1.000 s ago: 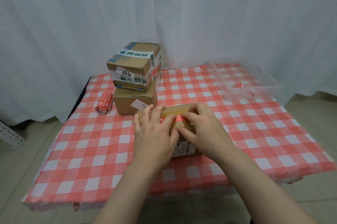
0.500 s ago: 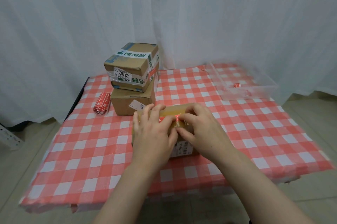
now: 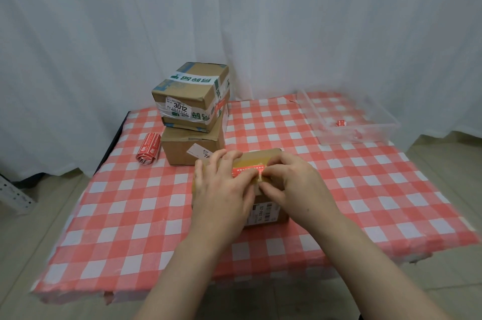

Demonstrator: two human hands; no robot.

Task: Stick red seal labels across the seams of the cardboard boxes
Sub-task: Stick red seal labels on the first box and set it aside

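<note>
Looking down from the head camera, a small brown cardboard box [image 3: 260,160] sits near the middle of the red-and-white checked tablecloth [image 3: 125,202], with a red paper seal label [image 3: 246,171] lying across its taped top seam. The left hand [image 3: 221,189] rests flat on this box, fingers spread and fairly straight, thumb against the label. The right hand [image 3: 294,184] has its fingers curled, thumb and forefinger pinching the label's right end. Further back on the left, a tape-wrapped cardboard box [image 3: 187,95] stands on a plain cardboard box [image 3: 187,147]. A red strip on the upper one's right side suggests it is already sealed. A roll of red labels [image 3: 148,149] lies left of them, and a clear plastic tray [image 3: 388,125] sits far right. The near seal looks partly pressed down, and whether the lower stacked box is sealed cannot be told.
</note>
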